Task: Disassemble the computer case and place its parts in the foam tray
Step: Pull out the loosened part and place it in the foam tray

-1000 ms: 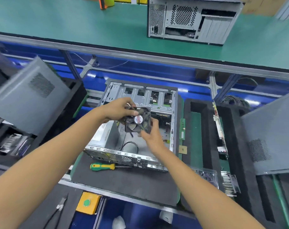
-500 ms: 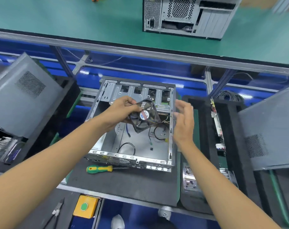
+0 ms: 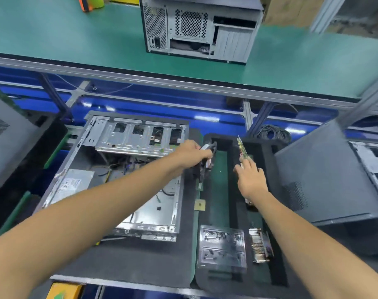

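Case (image 3: 110, 175) is lying open on its side on the dark foam mat (image 3: 123, 264), toward the mat's far left corner, its drive cage against the far edge and loose wires trailing across its floor. Bare sheet metal like that is likely stiff and sharp along the folded rims, so I would be taking it by the flat walls, not the edges.

My left hand (image 3: 192, 155) is reaching across the case's right wall and gripping the fan (image 3: 207, 162), fingers curled round its black frame, holding it on edge just over the left rim of the tray (image 3: 233, 279). I judge the fan to be light and rigid in the frame but delicate in the blades, so I am holding it by the frame only and would be lowering it into the long green-floored slot without squeezing the hub.

My right hand (image 3: 251, 178) is hovering over the tray's middle wall, fingers straight and slightly spread, holding nothing; its fingertips are close to the card (image 3: 243, 149) standing on edge in the narrow slot, though I cannot tell whether they are touching it.

Nearer the tray's front edge, a clear plastic pack (image 3: 222, 247) is lying in the wide slot with a finned part (image 3: 260, 244) just beside it. A grey panel (image 3: 326, 180) is leaning at the tray's right edge.
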A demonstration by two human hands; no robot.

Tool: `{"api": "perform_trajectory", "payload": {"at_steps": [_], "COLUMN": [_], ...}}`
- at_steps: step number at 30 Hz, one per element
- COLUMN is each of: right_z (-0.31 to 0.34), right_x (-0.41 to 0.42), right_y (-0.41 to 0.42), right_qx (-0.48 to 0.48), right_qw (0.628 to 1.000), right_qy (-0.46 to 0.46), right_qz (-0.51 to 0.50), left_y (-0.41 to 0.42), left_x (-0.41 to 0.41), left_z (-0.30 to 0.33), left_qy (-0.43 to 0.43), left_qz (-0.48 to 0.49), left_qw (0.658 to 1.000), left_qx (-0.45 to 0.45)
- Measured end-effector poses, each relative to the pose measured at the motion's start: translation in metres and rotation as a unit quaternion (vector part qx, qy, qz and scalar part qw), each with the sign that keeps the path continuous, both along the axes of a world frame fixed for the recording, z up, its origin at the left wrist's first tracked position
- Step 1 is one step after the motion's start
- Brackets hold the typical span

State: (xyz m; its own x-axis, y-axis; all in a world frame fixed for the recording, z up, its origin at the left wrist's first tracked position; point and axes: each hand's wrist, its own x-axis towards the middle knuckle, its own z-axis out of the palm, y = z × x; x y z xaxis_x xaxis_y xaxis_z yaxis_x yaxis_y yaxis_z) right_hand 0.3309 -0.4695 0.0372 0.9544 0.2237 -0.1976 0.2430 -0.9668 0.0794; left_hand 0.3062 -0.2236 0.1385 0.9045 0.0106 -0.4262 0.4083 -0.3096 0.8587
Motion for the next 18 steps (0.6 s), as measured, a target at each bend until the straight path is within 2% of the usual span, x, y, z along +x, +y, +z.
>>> {"api": "perform_trajectory", "payload": {"at_steps": [3,6,8,11,15,18], "right_z": [-0.004,-0.009,-0.011,-0.013,-0.017,-0.017], "right_x": [0.000,0.001,0.000,-0.001,-0.001,0.000], "right_y": [-0.004,-0.009,-0.013,-0.016,-0.018,-0.020], "right_qx": [0.030,0.055,0.091,0.134,0.147,0.146], "right_qw": [0.999,0.998,0.996,0.991,0.989,0.989], "right_qy": [0.014,0.024,0.026,0.027,0.022,0.024], "right_qz": [0.004,0.003,-0.002,0.003,0.015,0.022], "left_y": [-0.039,-0.070,-0.084,-0.100,-0.115,-0.117], "left_x": [0.022,0.044,0.053,0.057,0.057,0.055], "left_z": [-0.025,-0.047,-0.060,-0.084,-0.111,-0.123], "left_qy": [0.032,0.019,0.015,0.044,0.072,0.062], "left_qz": [0.031,0.060,0.050,0.023,0.067,0.082], "left_qw": [0.999,0.997,0.994,0.992,0.988,0.978], "left_qx": [0.014,0.042,0.092,0.112,0.115,0.182]}}
